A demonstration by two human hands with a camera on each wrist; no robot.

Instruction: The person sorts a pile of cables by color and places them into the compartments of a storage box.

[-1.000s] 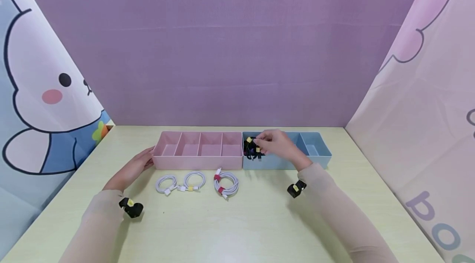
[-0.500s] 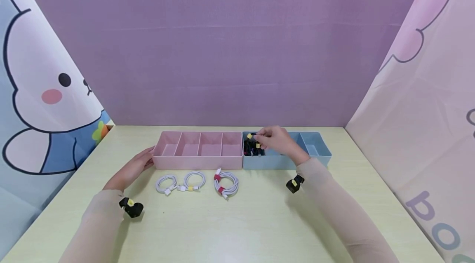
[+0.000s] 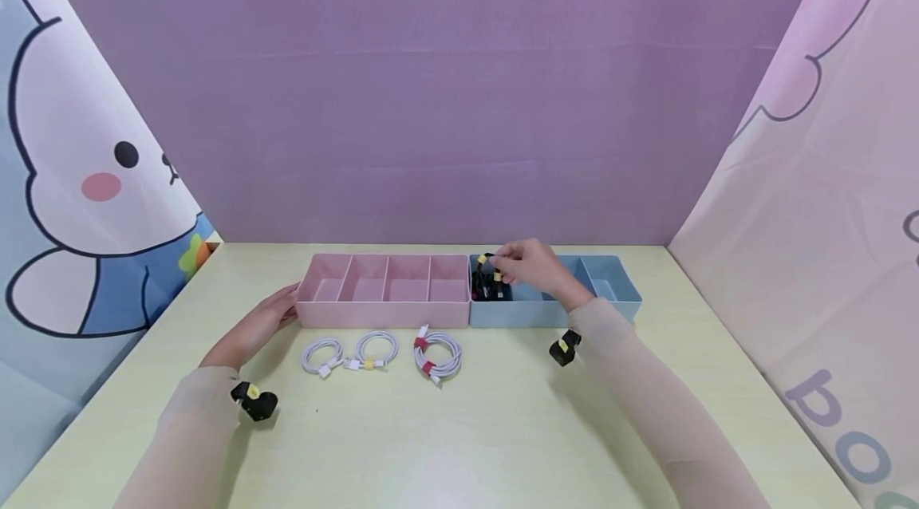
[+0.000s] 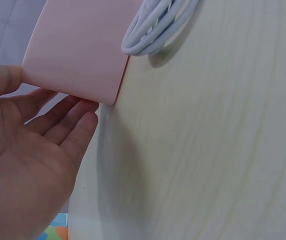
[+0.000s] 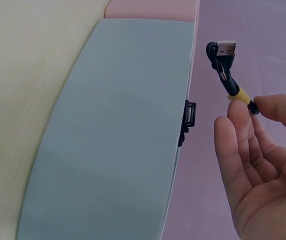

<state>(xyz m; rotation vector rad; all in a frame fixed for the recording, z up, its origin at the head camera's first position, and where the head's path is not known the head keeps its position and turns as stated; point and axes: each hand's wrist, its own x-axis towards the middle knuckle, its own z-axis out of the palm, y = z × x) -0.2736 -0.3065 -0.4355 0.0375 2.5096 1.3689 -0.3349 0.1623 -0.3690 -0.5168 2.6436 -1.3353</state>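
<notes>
My right hand [image 3: 534,266] is over the left end of the blue divided box [image 3: 520,316]. Thumb and fingertips pinch a coiled black USB cable [image 5: 223,70] by its yellow tie, its metal plug pointing away from the hand. More black cables [image 3: 491,290] fill the leftmost blue compartment, and one plug [image 5: 190,114] sticks up past the rim in the right wrist view. At the far left, my left hand [image 3: 262,321] touches the end wall of the pink divided box [image 3: 384,316]. Its extended fingers [image 4: 85,132] lie against the wall, with the thumb at the upper edge.
Three coiled white cables lie on the table before the pink box: a plain one [image 3: 321,357], one with a yellow tie [image 3: 376,349] and one with red ties [image 3: 438,357]. A purple cloth [image 3: 445,94] hangs behind. Printed cloths stand at both sides.
The right hand has moved slightly back and up with the black cable, which no longer overlaps the blue box's front wall. The left hand has stayed in place.
</notes>
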